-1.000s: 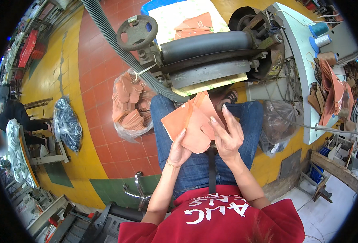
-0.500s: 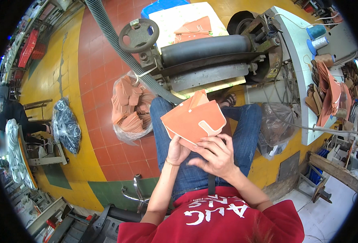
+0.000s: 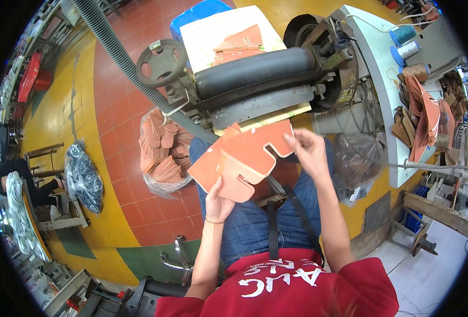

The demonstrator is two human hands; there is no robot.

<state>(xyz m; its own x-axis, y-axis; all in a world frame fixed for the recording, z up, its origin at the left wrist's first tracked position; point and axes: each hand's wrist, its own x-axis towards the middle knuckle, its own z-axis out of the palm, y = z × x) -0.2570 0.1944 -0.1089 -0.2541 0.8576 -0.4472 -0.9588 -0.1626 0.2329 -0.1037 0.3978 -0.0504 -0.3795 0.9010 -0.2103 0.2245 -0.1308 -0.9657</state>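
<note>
Several flat, salmon-orange leather pieces with pale edges and a notch are above my lap. My left hand (image 3: pixel 219 205) is closed on the near left corner of the leather pieces (image 3: pixel 236 188), thumb on top. Over them lies the uppermost leather piece (image 3: pixel 260 145), fanned out to the right. My right hand (image 3: pixel 309 153) pinches that piece by its right end, thumb and fingers together. Just beyond the pieces is a machine with a dark roller (image 3: pixel 255 72) and a metal plate (image 3: pixel 260 105); neither hand touches it.
A handwheel (image 3: pixel 161 63) and a grey ribbed hose (image 3: pixel 120 58) flank the machine's left. Similar leather pieces (image 3: pixel 239 43) lie behind the roller. A plastic bag of leather pieces (image 3: pixel 162 145) stands on the floor. Thread spools (image 3: pixel 405 52) sit on the white table (image 3: pixel 369 63) at right.
My right hand has moved right and away from my left, drawing one leather piece's end outward. The pieces are now fanned apart instead of stacked together. The view has shifted slightly.
</note>
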